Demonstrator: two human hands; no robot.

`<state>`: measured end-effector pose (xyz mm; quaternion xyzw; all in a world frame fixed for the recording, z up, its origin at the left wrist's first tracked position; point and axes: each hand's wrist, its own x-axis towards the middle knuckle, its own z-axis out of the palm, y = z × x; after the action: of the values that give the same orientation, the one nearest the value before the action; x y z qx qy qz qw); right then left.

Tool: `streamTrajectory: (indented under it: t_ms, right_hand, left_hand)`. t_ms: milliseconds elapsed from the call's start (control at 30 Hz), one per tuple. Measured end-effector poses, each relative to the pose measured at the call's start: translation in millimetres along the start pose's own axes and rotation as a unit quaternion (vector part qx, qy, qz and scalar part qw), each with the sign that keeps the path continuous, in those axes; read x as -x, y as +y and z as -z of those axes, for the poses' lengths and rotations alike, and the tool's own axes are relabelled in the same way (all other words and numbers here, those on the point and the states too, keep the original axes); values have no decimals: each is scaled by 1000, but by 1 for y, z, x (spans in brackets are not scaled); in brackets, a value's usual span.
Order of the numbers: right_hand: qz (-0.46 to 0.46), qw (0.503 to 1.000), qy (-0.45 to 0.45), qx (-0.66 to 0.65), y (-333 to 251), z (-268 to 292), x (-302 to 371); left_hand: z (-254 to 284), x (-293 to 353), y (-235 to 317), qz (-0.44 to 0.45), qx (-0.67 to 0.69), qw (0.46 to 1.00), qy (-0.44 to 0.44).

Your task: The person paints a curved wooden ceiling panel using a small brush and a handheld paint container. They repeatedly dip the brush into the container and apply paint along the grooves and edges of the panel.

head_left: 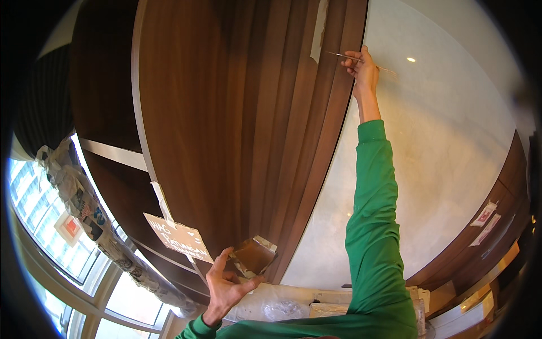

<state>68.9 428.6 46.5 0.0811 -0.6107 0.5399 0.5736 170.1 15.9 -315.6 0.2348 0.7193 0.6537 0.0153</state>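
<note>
My right hand (362, 69) is raised high beside the edge of a dark brown wood panel (214, 141). Its fingers are closed around a thin, slender brush-like tool (351, 57), whose fine tip points left toward the panel's ribbed part. Whether the tip touches the wood I cannot tell. Low in the view, my left hand (228, 289) grips a small square brown board (254, 257) with pale, ragged edges between thumb and fingers. A pale strip (319, 31) is stuck on the panel, left of the tool.
A handwritten cardboard sign (179, 237) is taped at the panel's lower left. Dark open shelving (107, 101) and a plastic-wrapped column (96, 220) stand left, before windows (135, 296). A pale wall (440, 141) lies right. Wrapped items (276, 305) sit below.
</note>
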Motion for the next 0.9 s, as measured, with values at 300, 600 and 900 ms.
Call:
streamTrajectory:
  t_ms: [300,600,900]
  right_hand:
    - [17,995,-9,97,-2,-11,-13]
    - [55,994,-2,99,1,-20,-12]
    - [31,996,13,88,-2,-17,-13]
  left_hand:
    - [-1,-3,0,-6,3,1000,-11]
    - [-3,-6,-2,-10,18,1000,-11]
    - [-3,-7,-4,-15,21,1000,-10]
